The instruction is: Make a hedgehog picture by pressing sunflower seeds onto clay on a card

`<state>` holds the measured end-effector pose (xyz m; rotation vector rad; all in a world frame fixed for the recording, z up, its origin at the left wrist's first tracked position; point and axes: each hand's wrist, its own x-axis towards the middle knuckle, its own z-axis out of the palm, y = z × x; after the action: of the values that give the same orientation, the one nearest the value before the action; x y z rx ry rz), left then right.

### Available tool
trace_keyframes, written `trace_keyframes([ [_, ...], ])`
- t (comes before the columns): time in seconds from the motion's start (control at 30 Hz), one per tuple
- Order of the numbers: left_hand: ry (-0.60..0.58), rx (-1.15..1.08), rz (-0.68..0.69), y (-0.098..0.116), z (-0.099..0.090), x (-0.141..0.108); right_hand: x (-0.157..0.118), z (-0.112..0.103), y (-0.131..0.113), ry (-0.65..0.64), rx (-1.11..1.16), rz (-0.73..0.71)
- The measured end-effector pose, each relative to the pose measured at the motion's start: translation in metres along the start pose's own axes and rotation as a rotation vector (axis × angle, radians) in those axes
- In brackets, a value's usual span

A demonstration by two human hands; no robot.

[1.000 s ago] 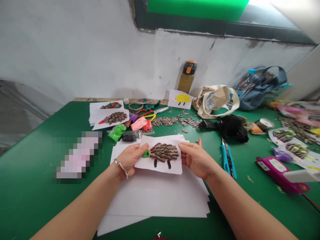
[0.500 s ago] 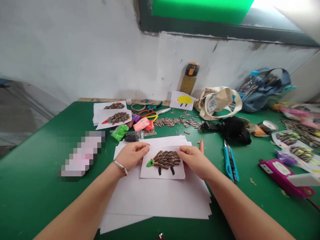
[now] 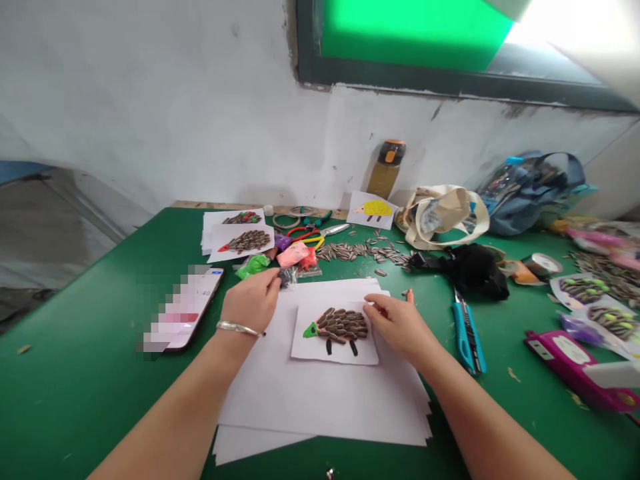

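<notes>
A hedgehog picture card (image 3: 310, 347) lies on the stacked white paper (image 3: 320, 407); its body is sunflower seeds, its face green clay, its two legs black. My left hand (image 3: 253, 300), a silver bangle on its wrist, is past the card's left side. Its fingers are closed at a small plastic bag of black clay (image 3: 288, 277), which they partly cover. At the card's upper right edge is my right hand (image 3: 397, 321), fingers a little apart and not gripping. Beside the black bag are green clay (image 3: 253, 267) and pink clay (image 3: 293, 255).
Two seed hedgehog cards (image 3: 240, 241) lie at the back left, near a phone (image 3: 193, 307). Loose seeds (image 3: 345, 251), pliers (image 3: 325, 233) and a yellow hedgehog drawing (image 3: 371, 210) are at the back. A blue utility knife (image 3: 469, 333) and magenta glue gun (image 3: 575, 367) lie right.
My left hand has let go of the card and moved to the bag of black clay. The right fingers have loosened from the card, which now lies on the paper. The view has tilted slightly.
</notes>
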<state>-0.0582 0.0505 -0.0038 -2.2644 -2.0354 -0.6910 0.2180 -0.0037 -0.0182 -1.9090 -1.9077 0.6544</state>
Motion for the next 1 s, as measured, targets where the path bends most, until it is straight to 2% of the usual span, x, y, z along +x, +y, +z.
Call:
trace_keyframes([
  [0.1,0.181,0.005,0.115,-0.020,0.012,0.009,-0.001,0.002,0.000,0.009,-0.005,-0.014],
  [0.17,0.224,0.034,0.080,-0.031,0.018,0.014,-0.002,0.003,0.000,0.015,-0.013,-0.024],
  [0.33,0.097,0.013,-0.031,-0.041,0.028,0.020,-0.003,0.002,0.000,0.016,-0.034,-0.053],
  [0.4,0.081,0.003,-0.050,-0.043,0.029,0.022,-0.003,0.001,0.000,0.012,-0.036,-0.061],
  [0.53,0.102,0.010,-0.089,-0.046,0.029,0.024,-0.003,0.000,0.000,0.009,-0.032,-0.061],
  [0.67,0.213,0.013,-0.033,-0.046,0.027,0.022,-0.003,0.003,0.005,0.015,-0.021,-0.054],
  [0.73,0.294,-0.007,0.015,-0.042,0.022,0.019,-0.001,0.005,0.008,0.062,0.007,-0.045],
  [0.83,0.391,-0.095,0.074,-0.023,0.010,0.011,0.001,0.005,0.009,0.215,0.086,-0.040],
  [0.9,0.368,-0.205,0.114,-0.005,0.003,0.002,-0.001,0.002,0.004,0.301,0.159,-0.052],
  [1.0,0.204,-0.418,0.136,0.024,-0.002,-0.014,-0.007,-0.003,-0.015,0.300,0.273,-0.036],
])
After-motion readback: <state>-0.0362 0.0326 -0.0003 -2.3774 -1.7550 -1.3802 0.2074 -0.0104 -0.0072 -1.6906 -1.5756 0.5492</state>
